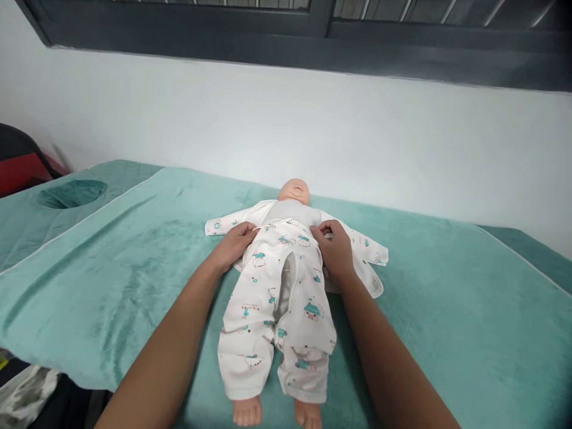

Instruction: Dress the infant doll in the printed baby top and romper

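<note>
A baby doll (295,190) lies on its back, head toward the wall and bare feet toward me. White printed baby pants (261,286) with an open crotch cover its legs and reach up to the waist. Under the doll a white baby jacket (369,274) lies spread, its sleeves out to both sides and its front open over the grey torso. My left hand (239,241) is closed at the left side of the pants' waistband, fingertips partly hidden. My right hand (334,247) pinches the right side of the waistband between thumb and fingers.
A green plush cover (134,268) is spread over the bed, which has a face hole (74,193) at the left. Behind stands a white wall (223,119) below a dark window frame (290,36). A red and black object (22,170) is at the far left.
</note>
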`<action>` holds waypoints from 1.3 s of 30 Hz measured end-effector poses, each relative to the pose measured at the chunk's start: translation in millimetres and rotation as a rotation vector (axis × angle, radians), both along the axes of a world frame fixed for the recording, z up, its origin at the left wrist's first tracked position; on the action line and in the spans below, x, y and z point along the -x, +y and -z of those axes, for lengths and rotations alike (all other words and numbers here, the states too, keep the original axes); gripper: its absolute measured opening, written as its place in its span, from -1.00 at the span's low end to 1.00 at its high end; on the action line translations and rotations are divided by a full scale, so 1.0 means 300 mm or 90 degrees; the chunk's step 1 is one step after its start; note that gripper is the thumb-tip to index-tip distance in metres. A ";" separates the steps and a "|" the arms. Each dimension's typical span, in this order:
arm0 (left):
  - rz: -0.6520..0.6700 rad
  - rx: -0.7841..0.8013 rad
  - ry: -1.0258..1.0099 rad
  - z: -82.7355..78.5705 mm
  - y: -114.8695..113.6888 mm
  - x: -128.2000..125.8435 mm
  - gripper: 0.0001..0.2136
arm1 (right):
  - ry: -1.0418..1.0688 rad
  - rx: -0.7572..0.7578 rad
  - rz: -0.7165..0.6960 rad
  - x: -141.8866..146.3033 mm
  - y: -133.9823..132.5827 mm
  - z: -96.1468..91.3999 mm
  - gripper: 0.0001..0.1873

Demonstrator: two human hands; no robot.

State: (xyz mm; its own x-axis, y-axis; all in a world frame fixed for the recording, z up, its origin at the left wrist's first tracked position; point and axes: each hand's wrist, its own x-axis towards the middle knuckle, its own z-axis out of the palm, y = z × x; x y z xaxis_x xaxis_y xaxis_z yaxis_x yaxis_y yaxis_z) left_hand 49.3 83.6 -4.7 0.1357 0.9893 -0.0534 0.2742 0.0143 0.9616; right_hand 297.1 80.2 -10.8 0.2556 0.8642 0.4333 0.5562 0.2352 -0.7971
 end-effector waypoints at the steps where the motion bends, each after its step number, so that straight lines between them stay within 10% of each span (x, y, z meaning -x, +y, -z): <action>1: 0.022 0.024 -0.018 -0.007 -0.005 0.007 -0.69 | 0.002 -0.002 0.010 -0.004 -0.009 -0.003 -0.82; 14: 0.171 0.127 -0.092 -0.027 -0.024 0.057 -0.81 | 0.189 0.371 -0.386 -0.131 -0.111 -0.063 -0.79; 23: 0.144 0.116 -0.122 -0.038 -0.028 0.044 -0.83 | 0.424 0.354 -0.399 -0.109 -0.113 -0.037 -0.69; 39: 0.008 -0.020 -0.107 -0.011 -0.025 -0.035 -0.79 | 0.292 0.164 -0.231 -0.068 -0.074 0.023 -0.67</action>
